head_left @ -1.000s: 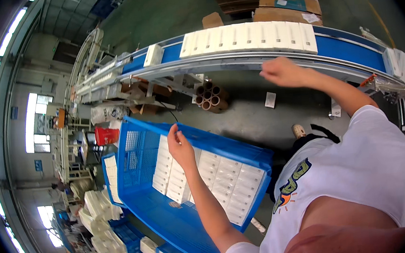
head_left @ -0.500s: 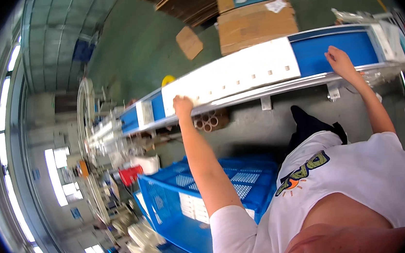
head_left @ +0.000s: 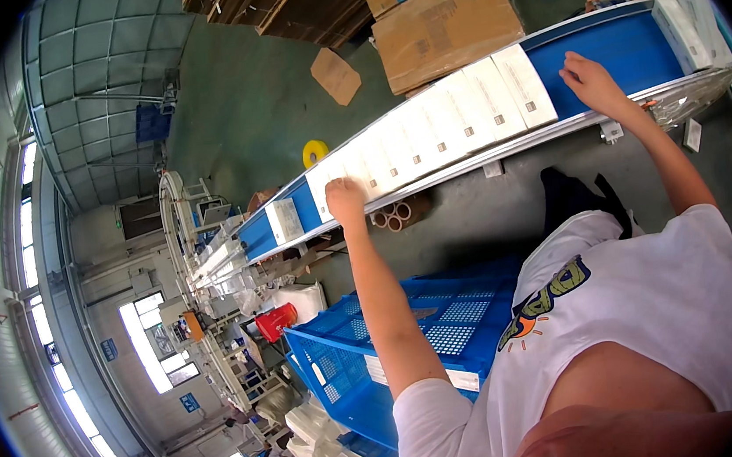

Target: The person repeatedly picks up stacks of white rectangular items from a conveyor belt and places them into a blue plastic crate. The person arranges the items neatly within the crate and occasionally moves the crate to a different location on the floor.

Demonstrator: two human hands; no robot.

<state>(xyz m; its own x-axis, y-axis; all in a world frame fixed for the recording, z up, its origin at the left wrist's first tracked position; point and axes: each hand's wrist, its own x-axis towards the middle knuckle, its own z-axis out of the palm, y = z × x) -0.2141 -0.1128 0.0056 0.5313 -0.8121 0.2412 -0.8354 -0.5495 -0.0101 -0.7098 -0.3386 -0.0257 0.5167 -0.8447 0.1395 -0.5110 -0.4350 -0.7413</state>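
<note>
A close row of several flat white boxes (head_left: pixel 440 129), each with a small printed square, lies across a conveyor with a blue belt (head_left: pixel 612 42). At the row's left end, my left hand (head_left: pixel 346 202) rests on a white box with its fingers curled; the fingertips are partly hidden. My right hand (head_left: pixel 592 83) is over the bare blue belt just right of the row, fingers loosely bent and a little apart, holding nothing. Left of the row, a single white box (head_left: pixel 283 222) stands on the belt. Another white box (head_left: pixel 680 31) stands at the conveyor's right end.
Blue plastic crates (head_left: pixel 447 340) holding white boxes stand between me and the conveyor. Beyond it are a large cardboard carton (head_left: pixel 448 31), a loose cardboard piece (head_left: pixel 336 77) and a yellow tape roll (head_left: pixel 315 152). Cardboard tubes (head_left: pixel 396 215) sit beneath. A red container (head_left: pixel 276 323) is at left.
My right hand has come nearer the row's right end. My left hand stays at the left end. The whole view has shifted slightly, and the boxes' separate edges show more sharply.
</note>
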